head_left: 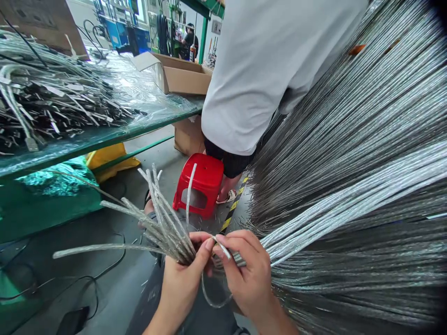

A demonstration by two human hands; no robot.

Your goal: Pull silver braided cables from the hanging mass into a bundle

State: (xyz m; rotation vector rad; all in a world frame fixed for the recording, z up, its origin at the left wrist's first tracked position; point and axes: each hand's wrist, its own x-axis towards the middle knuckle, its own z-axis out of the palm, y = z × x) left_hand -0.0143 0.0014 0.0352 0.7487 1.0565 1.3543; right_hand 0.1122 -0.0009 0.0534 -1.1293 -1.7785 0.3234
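While my left hand [186,274] closes around the cable bundle [171,232] above the lap, my right hand [246,270] pinches one cable end [223,247], its other fingers loosely curled.

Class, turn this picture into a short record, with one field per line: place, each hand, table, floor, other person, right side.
Place: workshop
Left hand: the left hand grips a bundle of cut strands, ends fanned out
Right hand: the right hand pinches a single thin strand between thumb and finger
Table: the table bears a cable pile and an open cardboard box
Floor: red stool
Other person: a person in a white top, standing near the stool
Right side: long silvery strands, massed together
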